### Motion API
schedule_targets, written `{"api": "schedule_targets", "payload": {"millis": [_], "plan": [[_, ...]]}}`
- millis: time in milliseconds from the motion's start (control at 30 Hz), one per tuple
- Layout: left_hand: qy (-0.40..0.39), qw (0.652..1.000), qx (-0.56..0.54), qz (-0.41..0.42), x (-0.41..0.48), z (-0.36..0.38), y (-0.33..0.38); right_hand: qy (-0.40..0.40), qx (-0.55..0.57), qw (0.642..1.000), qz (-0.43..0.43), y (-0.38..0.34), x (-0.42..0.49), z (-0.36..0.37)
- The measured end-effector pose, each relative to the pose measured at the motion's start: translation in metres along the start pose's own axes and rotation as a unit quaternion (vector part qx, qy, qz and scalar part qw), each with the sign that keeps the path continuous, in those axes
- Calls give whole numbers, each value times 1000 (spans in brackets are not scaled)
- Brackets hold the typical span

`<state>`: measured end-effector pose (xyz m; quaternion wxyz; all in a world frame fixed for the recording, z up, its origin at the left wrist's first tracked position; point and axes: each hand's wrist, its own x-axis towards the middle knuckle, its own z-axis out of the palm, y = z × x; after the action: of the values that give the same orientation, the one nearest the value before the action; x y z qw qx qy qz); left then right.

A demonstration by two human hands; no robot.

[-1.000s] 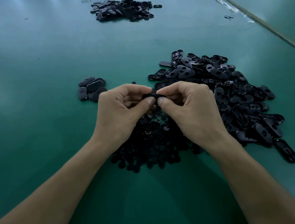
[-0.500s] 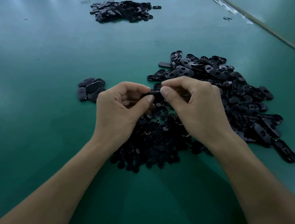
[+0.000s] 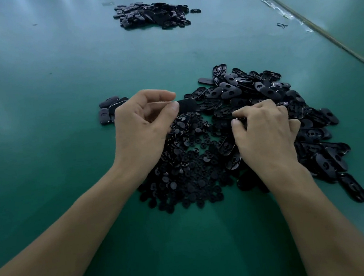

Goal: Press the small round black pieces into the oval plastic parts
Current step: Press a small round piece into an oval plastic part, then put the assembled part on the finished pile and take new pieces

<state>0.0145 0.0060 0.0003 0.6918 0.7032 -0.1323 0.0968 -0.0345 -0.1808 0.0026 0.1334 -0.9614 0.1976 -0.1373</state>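
The left hand (image 3: 139,131) pinches one oval part (image 3: 186,105) by its near end, just above the far edge of the heap of round pieces (image 3: 189,171). The right hand (image 3: 267,135) curls its fingertips down at that heap's right edge, where the oval-part pile (image 3: 297,106) begins; whether it grips anything I cannot tell. The parts look light, stiff and slick, so they are probably best pinched by the rims.

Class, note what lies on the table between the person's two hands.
The head view shows the heap of small round black pieces between the left hand and the right hand, on the green table.
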Motion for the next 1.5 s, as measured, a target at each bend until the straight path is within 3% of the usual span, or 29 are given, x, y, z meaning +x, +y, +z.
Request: {"api": "schedule_targets", "payload": {"millis": [167,433,667,867,1000,1133,1367,1500], "plan": [[89,995,38,-16,17,-18,-6,13,34,999,-20,-3,0,1],[157,982,95,-40,38,-49,-28,11,37,999,-27,-2,-1,4],[143,964,223,-16,39,-60,-33,60,86,992,-72,-4,-1,3],[149,953,264,-7,36,-56,-30,71,231,966,-95,-11,-2,-1],[159,970,184,13,28,-40,-24,67,277,951,-124,-15,-5,-2],[161,986,26,-33,18,-19,-17,51,313,941,-122,-19,-8,-2],[159,948,-242,-133,8,0,-1,49,333,931,-139,-30,-15,-1],[187,942,-251,-122,12,-5,5,49,318,934,-154,-30,-16,0]]}}
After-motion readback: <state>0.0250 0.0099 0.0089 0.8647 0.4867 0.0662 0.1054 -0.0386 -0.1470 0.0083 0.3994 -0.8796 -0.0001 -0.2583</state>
